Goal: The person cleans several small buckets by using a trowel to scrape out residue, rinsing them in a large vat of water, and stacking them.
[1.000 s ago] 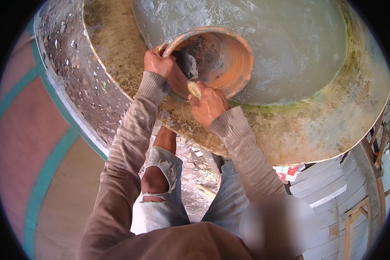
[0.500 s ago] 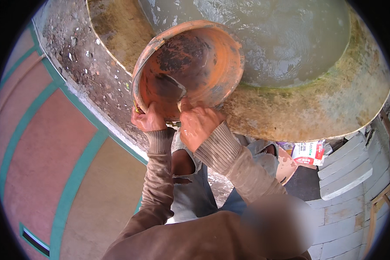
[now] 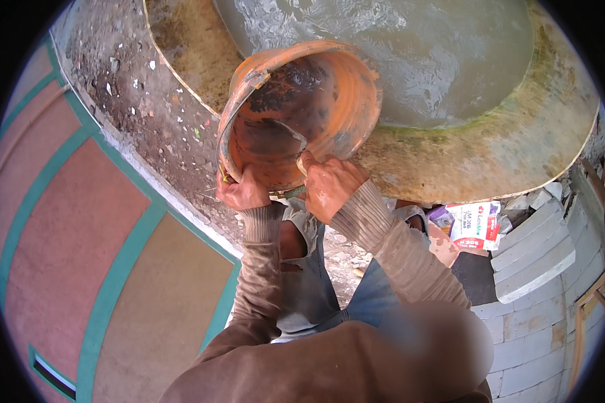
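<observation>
An orange bucket, stained dark inside, tilts with its mouth toward me on the near rim of a water-filled basin. My left hand is closed on the bucket's near left rim. Inside the near edge, my right hand is closed round the pale handle of what looks like a trowel. Its dark blade lies against the bucket's inner wall, with a light line along one edge. The fingers hide part of the handle.
Murky water fills the basin. Left of it runs rubble-strewn ground beside a pink and tan wall with green bands. At right lie a printed bag and stacked pale blocks. My knees are below the bucket.
The bucket and both hands have shifted slightly right in the picture and a little downward. Both hands keep their holds, and ripples on the water have changed.
</observation>
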### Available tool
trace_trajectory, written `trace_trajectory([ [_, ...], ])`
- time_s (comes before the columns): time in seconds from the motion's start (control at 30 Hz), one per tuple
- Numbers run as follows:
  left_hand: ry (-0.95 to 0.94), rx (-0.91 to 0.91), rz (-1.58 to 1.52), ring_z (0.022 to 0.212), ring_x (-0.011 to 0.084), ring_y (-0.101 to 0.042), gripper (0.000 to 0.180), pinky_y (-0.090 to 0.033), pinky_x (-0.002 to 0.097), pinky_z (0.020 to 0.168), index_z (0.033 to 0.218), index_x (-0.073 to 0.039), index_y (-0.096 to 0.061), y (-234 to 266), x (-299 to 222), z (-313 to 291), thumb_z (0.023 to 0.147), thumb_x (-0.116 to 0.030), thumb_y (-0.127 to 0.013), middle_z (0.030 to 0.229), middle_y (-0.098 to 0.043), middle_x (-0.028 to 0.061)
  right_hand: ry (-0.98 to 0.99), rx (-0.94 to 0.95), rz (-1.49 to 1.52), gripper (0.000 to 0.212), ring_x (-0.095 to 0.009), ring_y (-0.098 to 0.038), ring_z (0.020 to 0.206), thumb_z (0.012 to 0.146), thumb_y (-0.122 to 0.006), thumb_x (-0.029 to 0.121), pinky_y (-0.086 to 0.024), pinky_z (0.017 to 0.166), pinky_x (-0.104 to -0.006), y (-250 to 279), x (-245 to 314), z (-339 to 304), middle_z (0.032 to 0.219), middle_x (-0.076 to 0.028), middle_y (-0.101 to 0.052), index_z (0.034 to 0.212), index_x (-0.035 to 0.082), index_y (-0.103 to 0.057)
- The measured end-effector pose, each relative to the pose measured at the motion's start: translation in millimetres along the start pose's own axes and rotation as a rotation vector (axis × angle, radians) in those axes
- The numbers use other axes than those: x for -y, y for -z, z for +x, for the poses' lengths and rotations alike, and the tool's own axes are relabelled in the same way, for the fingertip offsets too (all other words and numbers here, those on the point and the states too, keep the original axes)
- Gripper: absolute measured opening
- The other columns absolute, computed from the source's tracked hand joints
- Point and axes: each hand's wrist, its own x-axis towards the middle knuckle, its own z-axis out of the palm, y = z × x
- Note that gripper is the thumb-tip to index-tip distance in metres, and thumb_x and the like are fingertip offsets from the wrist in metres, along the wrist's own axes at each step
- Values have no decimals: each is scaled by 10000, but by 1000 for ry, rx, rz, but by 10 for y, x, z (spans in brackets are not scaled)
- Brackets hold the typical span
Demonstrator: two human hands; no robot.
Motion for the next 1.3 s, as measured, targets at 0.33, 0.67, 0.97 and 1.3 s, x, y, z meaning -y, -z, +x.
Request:
trace_trajectory([
  [0.33, -68, 59, 181, 789, 201, -628, 291, -522, 338, 738, 1003, 71, -651, 49, 27, -4, 734, -40, -656, 923, -702, 117, 96, -108, -75, 392, -344, -670, 705, 777, -624, 91, -539, 625, -416, 0, 246, -149, 862, -209, -643, 1138, -60, -617],
  [0.67, -27, 150, -89, 764, 137, -605, 242, -500, 288, 718, 966, 68, -659, -15, -279, -14, 733, 21, -611, 859, -687, 80, 289, -292, -143, 377, -295, -675, 667, 797, -644, 98, -534, 598, -400, -43, 62, -275, 783, -162, -635, 1145, -45, -622],
  [0.97, -23, 327, -100, 675, 71, -522, 172, -452, 243, 604, 872, 68, -643, -64, -467, 242, 716, 37, -579, 740, -631, 16, -56, -194, -223, 412, -345, -690, 710, 905, -568, 135, -560, 647, -444, 84, -218, -12, 893, -210, -630, 1306, 40, -561],
  [1.3, -18, 356, -61, 671, 67, -512, 204, -455, 264, 581, 898, 82, -670, -85, -363, 384, 720, 20, -592, 731, -635, 13, 44, -198, -313, 485, -325, -671, 674, 860, -557, 79, -543, 627, -420, 7, -209, -99, 919, -199, -639, 1342, 23, -545],
])
